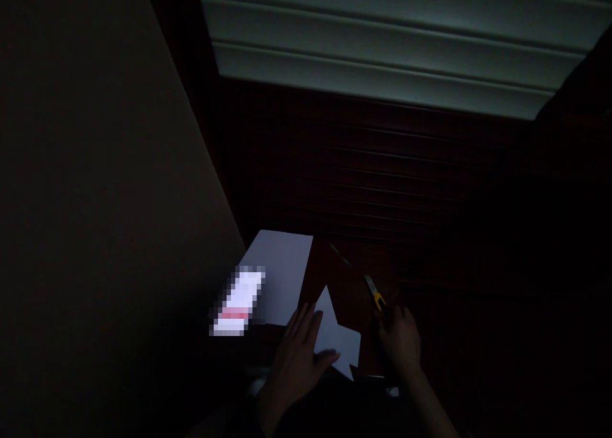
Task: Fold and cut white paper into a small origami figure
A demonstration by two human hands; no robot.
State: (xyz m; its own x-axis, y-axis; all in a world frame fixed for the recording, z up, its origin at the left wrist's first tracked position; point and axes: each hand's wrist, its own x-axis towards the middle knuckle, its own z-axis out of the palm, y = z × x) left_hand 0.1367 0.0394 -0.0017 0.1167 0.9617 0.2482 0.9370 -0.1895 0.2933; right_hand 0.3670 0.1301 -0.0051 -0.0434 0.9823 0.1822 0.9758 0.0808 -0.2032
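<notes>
Under my left hand (301,355) lies a white paper cutout (329,329) with a pointed top and a notch at its lower edge. The fingers of that hand are stretched out flat, pressing on the paper's left side. My right hand (400,339) is closed around a yellow utility knife (378,301), whose metal blade points up and to the left. The knife is apart from the cutout, to its right. A larger white sheet (287,272) lies to the left, beyond my left hand.
The scene is very dark. A bright, pixelated rectangle (238,303) overlaps the white sheet. On the dark reddish table (351,304) lies a thin, pen-like item (340,255). A plain wall (105,138) rises at left, and pale slats (382,49) stand behind.
</notes>
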